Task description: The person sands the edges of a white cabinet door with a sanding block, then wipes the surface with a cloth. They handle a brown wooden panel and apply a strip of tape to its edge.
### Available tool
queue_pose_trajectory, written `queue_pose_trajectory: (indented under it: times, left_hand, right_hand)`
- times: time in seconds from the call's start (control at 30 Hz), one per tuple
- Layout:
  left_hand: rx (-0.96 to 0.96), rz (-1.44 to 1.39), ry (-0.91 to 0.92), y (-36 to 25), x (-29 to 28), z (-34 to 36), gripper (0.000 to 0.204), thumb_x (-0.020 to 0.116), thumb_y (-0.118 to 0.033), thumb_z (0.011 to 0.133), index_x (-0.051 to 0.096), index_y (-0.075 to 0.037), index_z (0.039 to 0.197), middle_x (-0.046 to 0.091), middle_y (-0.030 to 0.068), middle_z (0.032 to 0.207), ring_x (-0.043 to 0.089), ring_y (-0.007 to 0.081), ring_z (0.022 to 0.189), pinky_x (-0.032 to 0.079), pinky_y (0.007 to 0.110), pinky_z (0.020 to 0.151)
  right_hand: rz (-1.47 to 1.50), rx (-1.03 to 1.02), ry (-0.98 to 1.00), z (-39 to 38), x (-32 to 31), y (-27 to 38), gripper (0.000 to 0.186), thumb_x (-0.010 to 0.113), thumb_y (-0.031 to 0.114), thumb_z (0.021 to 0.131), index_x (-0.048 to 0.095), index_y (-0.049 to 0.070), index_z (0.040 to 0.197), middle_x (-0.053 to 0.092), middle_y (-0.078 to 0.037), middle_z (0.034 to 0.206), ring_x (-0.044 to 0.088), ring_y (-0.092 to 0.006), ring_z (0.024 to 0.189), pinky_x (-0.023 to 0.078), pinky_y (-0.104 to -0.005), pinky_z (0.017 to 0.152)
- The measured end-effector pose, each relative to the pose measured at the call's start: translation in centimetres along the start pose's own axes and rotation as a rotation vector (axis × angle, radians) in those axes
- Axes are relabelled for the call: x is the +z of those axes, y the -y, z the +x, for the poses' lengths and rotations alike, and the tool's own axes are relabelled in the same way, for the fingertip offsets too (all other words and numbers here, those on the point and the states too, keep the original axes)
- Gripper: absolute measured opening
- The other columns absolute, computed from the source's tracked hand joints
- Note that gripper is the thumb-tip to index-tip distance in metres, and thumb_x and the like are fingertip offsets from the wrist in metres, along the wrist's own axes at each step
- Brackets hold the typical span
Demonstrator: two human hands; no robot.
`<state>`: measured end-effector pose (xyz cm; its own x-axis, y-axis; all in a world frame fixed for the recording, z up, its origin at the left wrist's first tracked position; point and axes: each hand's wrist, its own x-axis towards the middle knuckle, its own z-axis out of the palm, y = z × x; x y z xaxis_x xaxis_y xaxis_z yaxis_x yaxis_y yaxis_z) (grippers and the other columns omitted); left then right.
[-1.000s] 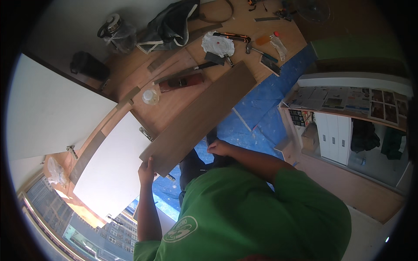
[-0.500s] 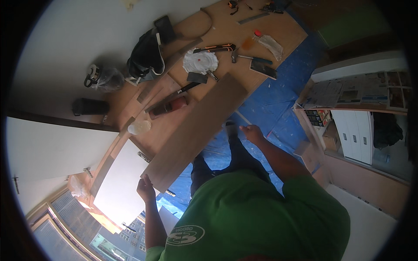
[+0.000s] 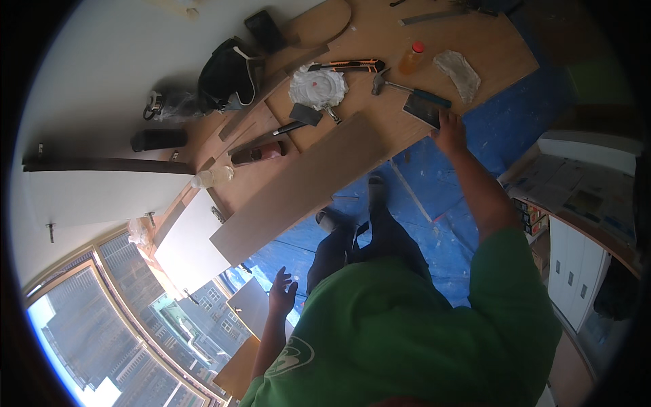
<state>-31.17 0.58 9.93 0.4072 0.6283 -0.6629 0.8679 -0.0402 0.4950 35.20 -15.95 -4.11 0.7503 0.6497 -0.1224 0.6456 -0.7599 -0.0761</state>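
Note:
My right hand [image 3: 449,132] reaches to the far right part of the worktable, its fingers closed on the near right corner of a dark, flat rectangular block [image 3: 420,109]. Just beyond that block lies a hammer [image 3: 401,88] with a dark blue handle. My left hand [image 3: 282,293] hangs off the table's near left side, fingers apart, holding nothing. A long brown wooden board [image 3: 298,186] lies slantwise along the table's near edge, out of both hands. Left of it are a dark reddish tool [image 3: 258,153] and a long black-handled tool [image 3: 270,139].
Across the table [image 3: 380,146] lie an orange and black utility knife [image 3: 347,66], crumpled white plastic [image 3: 317,87], a red-capped bottle [image 3: 411,58] and a clear bottle [image 3: 212,178]. A black bag [image 3: 227,76] sits by the wall. Blue sheeting [image 3: 420,183] covers the floor.
My left hand has let go of the board and dropped away from it. The board now rests on the table. My right hand has reached forward and right to the dark block.

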Motion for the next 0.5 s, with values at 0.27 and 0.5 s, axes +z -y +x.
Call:
queue_pose_trajectory:
  times: [0.27,0.5]
  left_hand:
    - [0.123,0.062,-0.114,-3.8,2.3,3.5,0.038,0.071,-0.015,0.096,0.065,-0.003,0.132,0.075,0.0177,0.113,0.075,0.0295,0.101,0.058,0.041,0.088]
    - [0.687,0.350,-0.408,-13.3,7.6,14.4,0.014,0.075,-0.015,0.090,0.073,-0.009,0.102,0.071,0.0083,0.102,0.065,0.0325,0.102,0.051,0.046,0.091]
  right_hand:
    - [0.127,0.037,-0.046,-0.2,1.5,-0.3,0.075,0.085,0.033,0.083,0.052,0.007,0.146,0.057,-0.020,0.129,0.057,-0.0405,0.121,0.052,-0.0517,0.098]
    - [0.166,-0.119,-0.330,-0.7,0.5,3.1,0.058,0.082,0.030,0.086,0.061,0.009,0.136,0.063,-0.018,0.123,0.060,-0.0390,0.118,0.052,-0.0501,0.096]
